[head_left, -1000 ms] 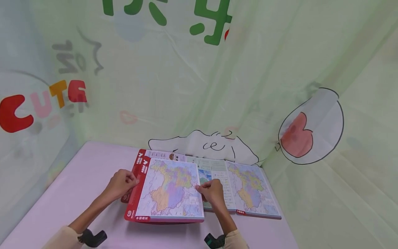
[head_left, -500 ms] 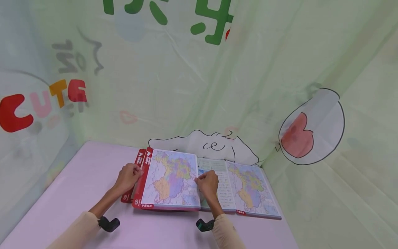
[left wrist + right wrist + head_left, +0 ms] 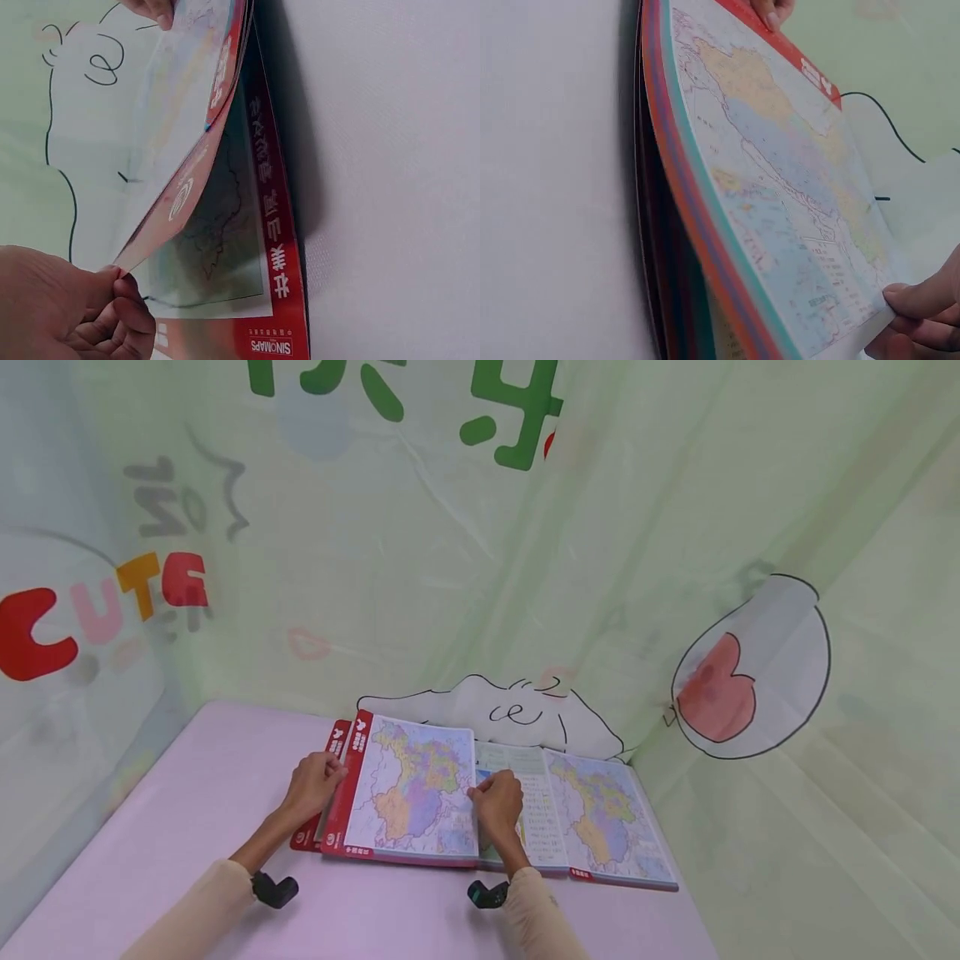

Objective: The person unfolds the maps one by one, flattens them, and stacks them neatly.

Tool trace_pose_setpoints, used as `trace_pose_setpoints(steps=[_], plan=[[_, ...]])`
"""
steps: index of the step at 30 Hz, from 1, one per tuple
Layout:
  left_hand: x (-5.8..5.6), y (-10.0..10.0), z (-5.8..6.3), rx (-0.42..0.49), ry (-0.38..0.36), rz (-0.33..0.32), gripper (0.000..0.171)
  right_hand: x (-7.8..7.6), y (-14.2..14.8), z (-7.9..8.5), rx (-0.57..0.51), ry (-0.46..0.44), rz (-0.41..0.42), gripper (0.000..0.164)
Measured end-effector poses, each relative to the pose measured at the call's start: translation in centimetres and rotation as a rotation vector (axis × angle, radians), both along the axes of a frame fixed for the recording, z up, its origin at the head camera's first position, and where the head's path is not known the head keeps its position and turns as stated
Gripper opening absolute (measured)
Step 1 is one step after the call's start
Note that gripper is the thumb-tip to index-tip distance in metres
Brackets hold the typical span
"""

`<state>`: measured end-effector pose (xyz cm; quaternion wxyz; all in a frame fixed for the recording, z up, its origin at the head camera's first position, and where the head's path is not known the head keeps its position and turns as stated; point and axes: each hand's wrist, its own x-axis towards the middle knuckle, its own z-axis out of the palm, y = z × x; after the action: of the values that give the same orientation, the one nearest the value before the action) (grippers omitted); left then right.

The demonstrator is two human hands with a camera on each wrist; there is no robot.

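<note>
A red-edged map booklet (image 3: 416,789) with a coloured map on top is held between both hands. My left hand (image 3: 309,787) pinches its red left edge, and my right hand (image 3: 498,806) pinches its right edge. Underneath lies another red-bordered map (image 3: 274,225), mostly covered; its red left strip (image 3: 306,837) sticks out in the head view. In the left wrist view the upper booklet's corner stands raised above that lower map. Several coloured layer edges (image 3: 705,232) run along the booklet's near side in the right wrist view, with a gap below them.
To the right lie a printed text panel (image 3: 536,814) and a second coloured map (image 3: 607,818), flat on the pale pink tabletop (image 3: 172,802). A printed curtain (image 3: 420,568) hangs behind and at both sides, close to the table's back edge.
Both hands have moved the held booklet away from me and slightly to the right, over the lower map. In the last half second it shifted only a little. The right-hand map stayed put.
</note>
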<state>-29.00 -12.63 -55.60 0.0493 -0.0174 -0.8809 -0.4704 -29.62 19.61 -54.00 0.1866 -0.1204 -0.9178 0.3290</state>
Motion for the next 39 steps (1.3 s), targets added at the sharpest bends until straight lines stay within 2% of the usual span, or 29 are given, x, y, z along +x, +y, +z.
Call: trace_pose_setpoints(steps=[6,11,13,17,19,22,26,33,39], plan=[[0.3,0.1,0.0,-0.005,-0.004,0.01,0.018,-1.0,0.9,-0.7,-0.044,0.007,0.04,0.02],[0.7,0.4,0.4,-0.014,-0.02,0.001,0.017,-3.4,3.4,-4.8,-0.061,0.079,0.093,0.021],[0.8,0.4,0.4,-0.017,-0.021,-0.004,0.017,-3.6,3.9,-5.3,-0.048,0.102,0.102,0.021],[0.6,0.3,0.2,-0.023,-0.001,-0.01,0.016,-1.7,3.8,-2.1,-0.069,0.096,0.116,0.02],[0.4,0.2,0.0,-0.022,0.01,-0.013,0.016,-0.7,3.4,0.2,-0.08,0.053,0.094,0.018],[0.0,0.1,-0.5,-0.031,0.011,-0.016,0.016,-0.2,3.8,1.6,-0.07,0.01,0.065,0.017],[-0.4,-0.2,-0.9,-0.048,0.017,-0.014,0.017,0.0,5.1,2.5,-0.064,-0.025,0.046,0.016],[-0.7,-0.7,-0.8,-0.049,0.022,-0.005,0.018,0.5,8.1,3.7,-0.089,-0.037,0.056,0.015],[-0.8,-0.9,-0.9,-0.069,0.004,0.001,0.018,0.8,10.8,5.0,-0.079,-0.063,0.022,0.017]])
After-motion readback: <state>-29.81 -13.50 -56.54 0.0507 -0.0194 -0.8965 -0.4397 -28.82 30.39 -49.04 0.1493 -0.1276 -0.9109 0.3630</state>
